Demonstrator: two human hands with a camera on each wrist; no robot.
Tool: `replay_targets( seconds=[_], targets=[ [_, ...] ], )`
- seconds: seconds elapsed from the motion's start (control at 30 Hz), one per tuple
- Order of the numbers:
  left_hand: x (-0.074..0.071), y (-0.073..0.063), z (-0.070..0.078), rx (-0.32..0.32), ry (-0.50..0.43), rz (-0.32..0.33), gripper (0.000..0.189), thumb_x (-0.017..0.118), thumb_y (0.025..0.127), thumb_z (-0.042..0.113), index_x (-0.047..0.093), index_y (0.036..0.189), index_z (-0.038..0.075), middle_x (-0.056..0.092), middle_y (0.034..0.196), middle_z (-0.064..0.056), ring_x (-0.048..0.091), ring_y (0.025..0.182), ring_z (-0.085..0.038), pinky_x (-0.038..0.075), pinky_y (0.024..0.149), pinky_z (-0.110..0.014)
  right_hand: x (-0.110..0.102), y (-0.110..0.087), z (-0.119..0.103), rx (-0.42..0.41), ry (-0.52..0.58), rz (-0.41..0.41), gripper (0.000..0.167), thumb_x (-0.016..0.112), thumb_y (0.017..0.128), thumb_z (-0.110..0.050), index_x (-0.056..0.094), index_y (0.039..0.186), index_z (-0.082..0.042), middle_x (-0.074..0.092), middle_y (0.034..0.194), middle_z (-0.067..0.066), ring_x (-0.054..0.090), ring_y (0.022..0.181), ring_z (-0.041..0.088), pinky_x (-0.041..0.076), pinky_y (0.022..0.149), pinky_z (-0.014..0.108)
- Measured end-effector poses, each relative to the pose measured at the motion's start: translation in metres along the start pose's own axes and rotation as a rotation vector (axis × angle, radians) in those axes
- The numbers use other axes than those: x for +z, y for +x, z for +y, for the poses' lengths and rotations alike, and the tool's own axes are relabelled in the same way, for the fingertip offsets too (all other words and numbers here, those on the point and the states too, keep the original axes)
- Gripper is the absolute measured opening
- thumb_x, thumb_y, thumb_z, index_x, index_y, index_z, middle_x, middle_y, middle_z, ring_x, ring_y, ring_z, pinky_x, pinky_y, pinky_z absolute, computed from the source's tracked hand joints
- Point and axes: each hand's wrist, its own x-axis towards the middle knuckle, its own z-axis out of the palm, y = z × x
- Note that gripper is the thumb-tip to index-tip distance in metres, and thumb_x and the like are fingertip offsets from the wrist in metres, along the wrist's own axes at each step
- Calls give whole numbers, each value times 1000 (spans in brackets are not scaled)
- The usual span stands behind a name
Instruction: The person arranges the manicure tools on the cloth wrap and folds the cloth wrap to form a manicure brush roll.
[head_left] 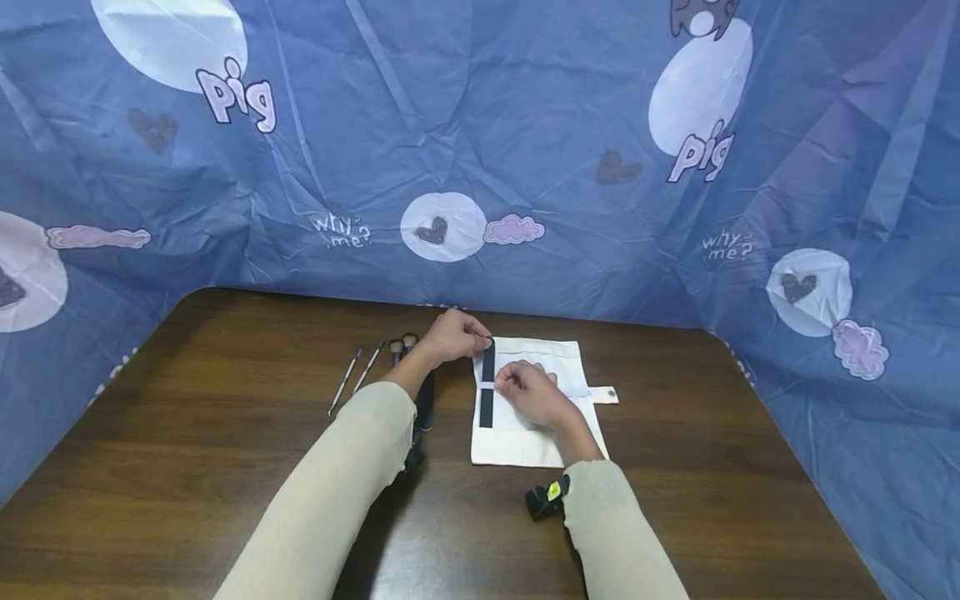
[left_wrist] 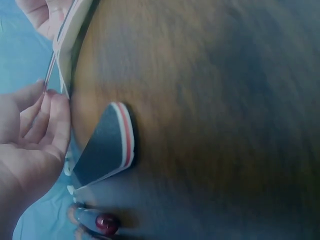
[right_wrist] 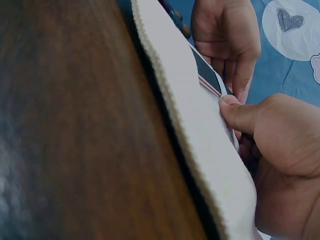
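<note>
An unfolded white fabric tool roll (head_left: 517, 447) lies on the table, with a long black nail file (head_left: 487, 410) along its left side. A white elastic band (head_left: 487, 385) crosses the file. At the file's far end, my left hand (head_left: 453, 336) pinches it between thumb and fingers. My right hand (head_left: 534, 392) is over the roll, its thumb and fingers pinching the elastic band beside the file. In the right wrist view the file (right_wrist: 206, 70) shows a red and white layered edge, and the right thumb (right_wrist: 237, 112) presses the band at the roll.
Left of the roll lie two thin metal tools (head_left: 344, 382) and two brushes (head_left: 396, 350), partly hidden by the left sleeve. A dark wedge with a red-striped edge (left_wrist: 105, 147) lies on the table in the left wrist view. A snap tab (head_left: 604, 395) extends right from the roll.
</note>
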Motion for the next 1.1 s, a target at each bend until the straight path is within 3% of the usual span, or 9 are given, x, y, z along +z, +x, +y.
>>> replay_targets(
  seconds=[0.23, 0.43, 0.7, 0.9, 1.1],
  targets=[
    [-5, 2, -1, 44, 197, -79, 13, 74, 93, 13, 79, 100, 3, 74, 83, -4, 61, 69, -10, 50, 65, -24, -1, 0, -1, 5, -18, 6, 9, 62, 101, -12, 68, 94, -13, 61, 87, -3, 50, 97, 23, 27, 95, 50],
    [-7, 2, -1, 112, 313, -137, 11, 76, 90, 16, 80, 96, 8, 77, 88, 1, 61, 77, -10, 49, 72, -25, 0, -1, -2, 10, -22, 10, 11, 61, 101, -11, 68, 94, -13, 61, 87, -3, 50, 98, 24, 27, 94, 49],
    [-11, -1, -3, 80, 331, -196, 16, 77, 91, 15, 79, 104, 7, 76, 92, -1, 64, 82, -12, 52, 78, -27, -1, 1, -3, 14, -20, -15, 10, 63, 100, -12, 69, 93, -13, 62, 84, -4, 53, 93, 20, 28, 96, 52],
    [-11, -4, -1, 82, 350, -202, 17, 78, 90, 14, 78, 105, 6, 75, 92, -1, 66, 86, -13, 53, 81, -29, -12, 3, -4, 43, 64, -118, 5, 66, 98, -5, 70, 98, -7, 64, 86, 1, 57, 83, 14, 46, 87, 37],
    [-11, -4, -1, 103, 379, -196, 16, 79, 90, 14, 78, 103, 6, 75, 92, -1, 66, 88, -14, 53, 82, -29, -32, 4, -4, -61, -2, -179, 7, 72, 92, -2, 71, 100, -1, 66, 86, 2, 59, 81, 12, 49, 77, 27]
  ],
)
